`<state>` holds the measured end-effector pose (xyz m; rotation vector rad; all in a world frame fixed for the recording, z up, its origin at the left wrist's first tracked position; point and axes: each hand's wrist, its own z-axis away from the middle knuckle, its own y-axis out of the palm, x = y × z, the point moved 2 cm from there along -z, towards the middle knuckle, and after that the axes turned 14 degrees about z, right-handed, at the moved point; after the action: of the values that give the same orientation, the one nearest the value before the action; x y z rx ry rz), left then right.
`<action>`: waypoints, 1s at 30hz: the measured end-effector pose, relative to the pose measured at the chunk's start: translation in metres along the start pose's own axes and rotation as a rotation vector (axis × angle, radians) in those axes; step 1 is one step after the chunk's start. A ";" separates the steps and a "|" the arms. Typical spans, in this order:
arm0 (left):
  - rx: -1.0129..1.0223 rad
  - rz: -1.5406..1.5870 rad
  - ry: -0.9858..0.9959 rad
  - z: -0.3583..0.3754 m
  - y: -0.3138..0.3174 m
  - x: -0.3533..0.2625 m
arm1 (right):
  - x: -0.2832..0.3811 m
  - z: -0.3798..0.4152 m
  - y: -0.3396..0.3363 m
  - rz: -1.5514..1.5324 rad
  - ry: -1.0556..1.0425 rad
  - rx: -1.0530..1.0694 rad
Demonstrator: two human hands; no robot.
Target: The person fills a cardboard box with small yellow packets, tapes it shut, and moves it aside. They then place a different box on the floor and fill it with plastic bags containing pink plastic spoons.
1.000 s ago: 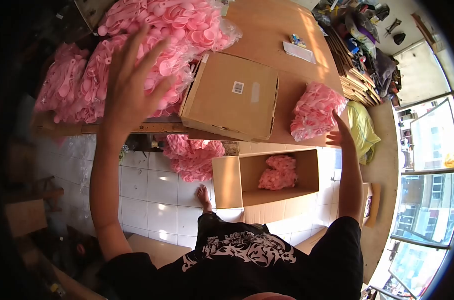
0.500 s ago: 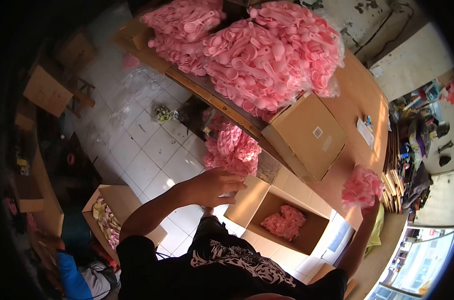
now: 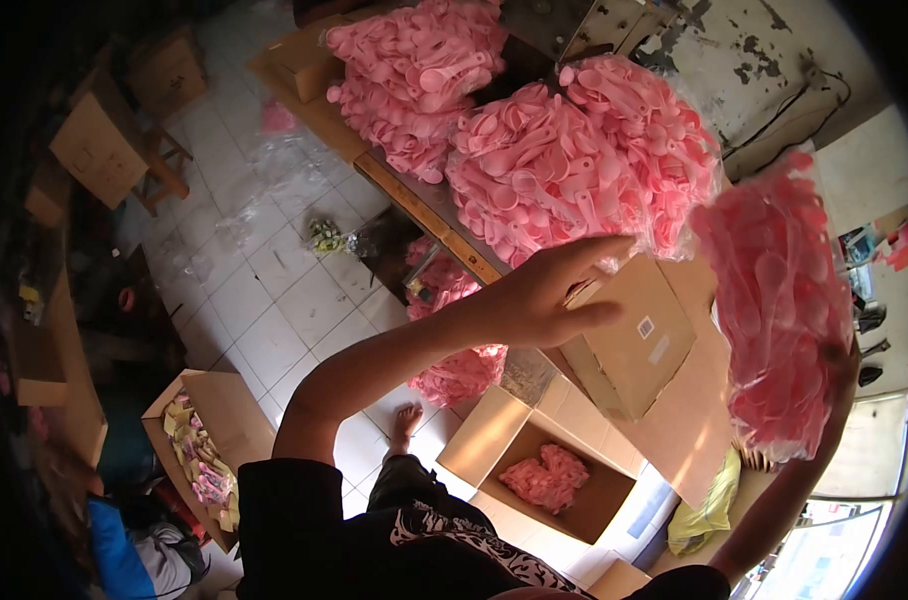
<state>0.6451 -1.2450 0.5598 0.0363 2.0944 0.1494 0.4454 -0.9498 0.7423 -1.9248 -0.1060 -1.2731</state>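
Note:
My right hand point(image 3: 836, 365), partly hidden behind it, grips a clear plastic bag of pink spoons point(image 3: 774, 310) held up at the right. My left hand point(image 3: 574, 295) is open with its fingers stretched out. It reaches over the near corner of a closed cardboard box point(image 3: 634, 335) on the table and holds nothing. Beyond it lie big clear bags of pink spoons point(image 3: 544, 170), heaped on the table. Below, an open cardboard carton point(image 3: 604, 500) contains some pink bagged pieces point(image 3: 546, 478).
More pink bags point(image 3: 454, 375) lie under the table's wooden edge point(image 3: 424, 215). On the left stands an open box point(image 3: 244, 420) of small wrapped items. A yellow sack point(image 3: 709, 515) rests at the lower right. Further cardboard boxes point(image 3: 99, 140) stand at the far left.
My right hand has lifted the bag of spoons up and closer to me. My left hand has moved right and forward, from above the carton to over the closed box.

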 end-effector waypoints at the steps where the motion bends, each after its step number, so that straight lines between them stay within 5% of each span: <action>1: -0.039 0.184 0.002 -0.019 -0.003 -0.010 | 0.014 -0.017 0.013 0.022 -0.045 0.025; 4: -0.143 0.186 0.125 -0.070 -0.021 -0.028 | 0.047 -0.057 0.050 0.079 -0.135 0.040; 9: -0.235 0.171 0.098 -0.118 -0.073 -0.034 | 0.059 -0.089 0.130 0.408 -0.499 -0.494; 12: -0.533 0.023 0.328 -0.131 -0.117 0.005 | 0.030 -0.107 0.184 0.953 -0.788 -0.625; 13: -0.489 -0.080 0.388 -0.130 -0.127 0.008 | 0.011 -0.115 0.205 1.109 -0.837 -0.624; 15: -0.740 -0.505 0.194 -0.126 -0.147 0.054 | -0.031 -0.132 0.238 1.194 -0.809 -0.468; 23: -0.911 -1.103 0.380 -0.107 -0.126 0.048 | -0.026 -0.112 0.216 0.921 -0.677 -0.011; 26: -0.819 -1.073 0.354 -0.112 -0.105 0.018 | -0.024 -0.107 0.191 0.901 -0.751 -0.412; 30: -0.470 -1.248 0.458 -0.152 -0.083 0.005 | -0.074 -0.124 0.176 0.971 -0.417 -0.723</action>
<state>0.5147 -1.3405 0.6212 -1.6604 2.0814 -0.1322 0.4012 -1.1242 0.6029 -2.3100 1.0767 -0.2339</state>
